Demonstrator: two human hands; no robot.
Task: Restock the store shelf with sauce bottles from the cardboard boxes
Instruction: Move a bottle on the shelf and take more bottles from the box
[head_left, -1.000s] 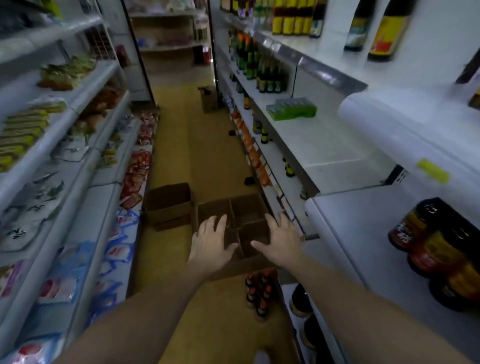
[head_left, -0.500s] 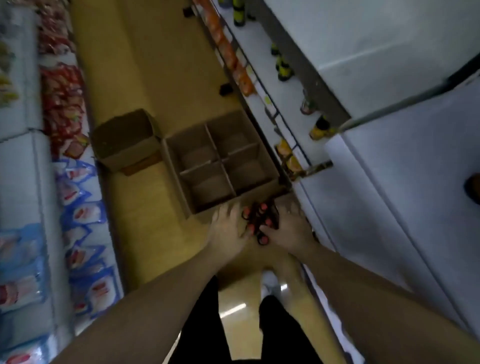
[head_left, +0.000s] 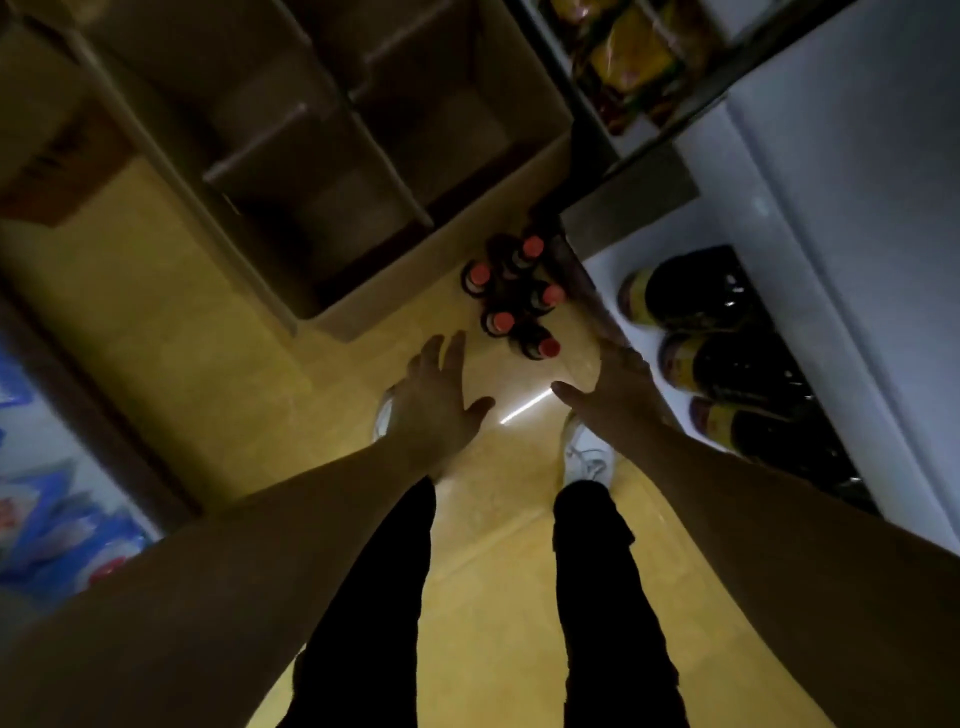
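Red-capped dark sauce bottles (head_left: 511, 299): clustered upright on yellow floor (head_left: 208, 338), just beside divided brown cardboard box (head_left: 441, 270) | lie just ahead, between the hands | left hand (head_left: 436, 400), right hand (head_left: 613, 384) spread, holding nothing | neither clearly nearer

The cardboard box (head_left: 441, 254) runs off the top edge; labels on the shelved bottles (head_left: 727, 364) are too blurred to read.

- Left grip (head_left: 441, 400): back turned to the camera, fingers straight and spread, thumb splayed toward the other hand; nothing held.
- Right grip (head_left: 618, 384): fingers extended forward, thumb angled inward; nothing held.
- Left forearm (head_left: 270, 525) and right forearm (head_left: 769, 499): bare, reaching forward and down, converging; the two grips are near but apart.
- Legs (head_left: 608, 597): in black trousers, between the forearms.
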